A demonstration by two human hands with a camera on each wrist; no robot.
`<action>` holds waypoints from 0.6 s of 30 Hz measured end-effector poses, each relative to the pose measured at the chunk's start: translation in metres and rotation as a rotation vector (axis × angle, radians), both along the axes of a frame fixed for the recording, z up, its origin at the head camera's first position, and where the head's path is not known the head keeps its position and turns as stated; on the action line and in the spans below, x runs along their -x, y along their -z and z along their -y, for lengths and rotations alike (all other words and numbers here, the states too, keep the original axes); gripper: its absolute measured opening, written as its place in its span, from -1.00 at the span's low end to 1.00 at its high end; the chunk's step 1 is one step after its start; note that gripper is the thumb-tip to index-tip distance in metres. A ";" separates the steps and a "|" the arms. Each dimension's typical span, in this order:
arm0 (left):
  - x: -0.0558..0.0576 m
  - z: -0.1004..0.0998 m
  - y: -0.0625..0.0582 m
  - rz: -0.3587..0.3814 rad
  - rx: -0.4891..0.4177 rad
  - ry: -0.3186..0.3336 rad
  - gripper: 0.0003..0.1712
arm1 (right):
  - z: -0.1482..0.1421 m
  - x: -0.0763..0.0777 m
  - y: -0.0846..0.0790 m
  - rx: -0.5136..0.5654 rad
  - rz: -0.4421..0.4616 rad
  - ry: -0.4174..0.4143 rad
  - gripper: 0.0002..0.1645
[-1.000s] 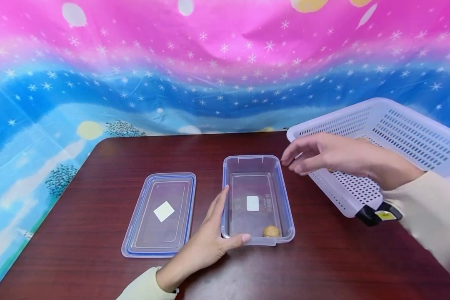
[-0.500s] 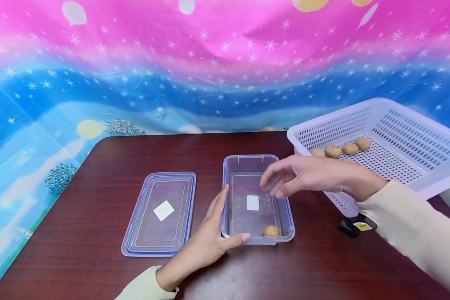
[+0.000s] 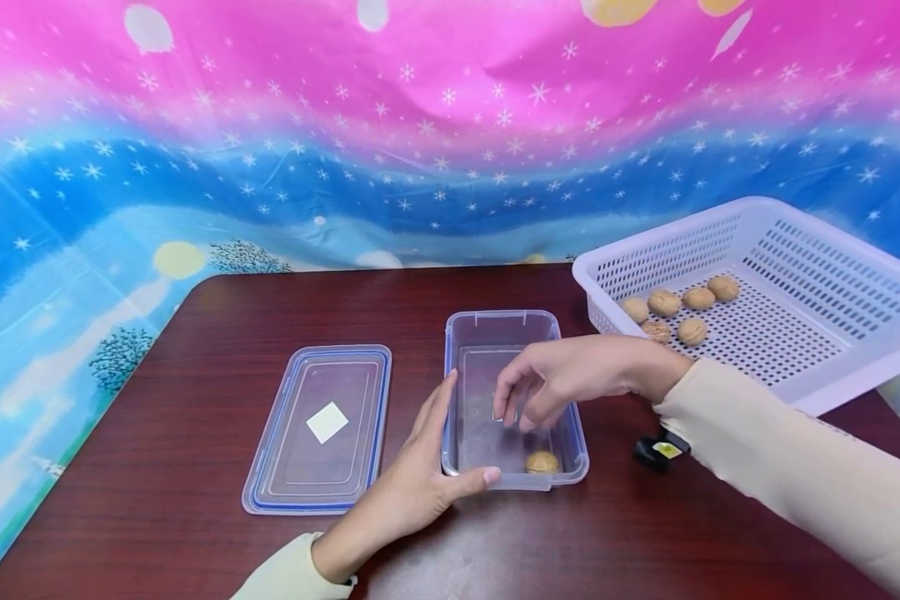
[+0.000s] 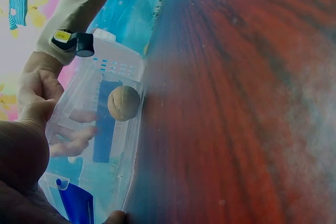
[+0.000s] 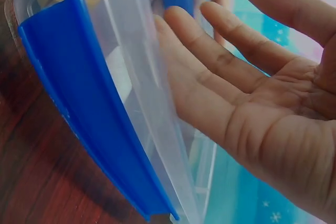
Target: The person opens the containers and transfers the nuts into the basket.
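A clear plastic food box stands uncovered on the table, with one walnut in its near right corner. My left hand rests against the box's near left corner, thumb straight along the front rim and fingers straight along the left side. My right hand reaches over the right rim, its loosely bent fingertips pointing down inside the box. No nut shows between those fingers in the right wrist view, where a blue side strip of the box is near. The walnut also shows through the wall in the left wrist view.
A white perforated basket stands at the back right, holding several walnuts. The box's lid lies flat to the left, with a white label. A patterned cloth hangs behind the dark red wooden table.
My right hand has moved left and down, from over the basket to inside the box, uncovering the walnuts in the basket. The left hand, box and lid have stayed put.
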State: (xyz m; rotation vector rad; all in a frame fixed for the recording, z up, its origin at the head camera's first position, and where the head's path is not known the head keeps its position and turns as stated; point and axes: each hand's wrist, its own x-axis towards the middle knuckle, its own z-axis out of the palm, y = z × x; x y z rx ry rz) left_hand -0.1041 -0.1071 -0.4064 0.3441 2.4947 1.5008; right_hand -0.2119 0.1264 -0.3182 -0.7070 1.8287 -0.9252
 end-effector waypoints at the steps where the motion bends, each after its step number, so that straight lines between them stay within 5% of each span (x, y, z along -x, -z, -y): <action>1: 0.000 0.000 0.000 0.001 0.000 0.000 0.33 | 0.002 0.000 0.002 -0.021 0.013 0.003 -0.65; 18: 0.000 0.001 0.000 0.003 0.004 0.001 0.34 | 0.025 0.000 0.017 -0.256 0.003 -0.108 -0.81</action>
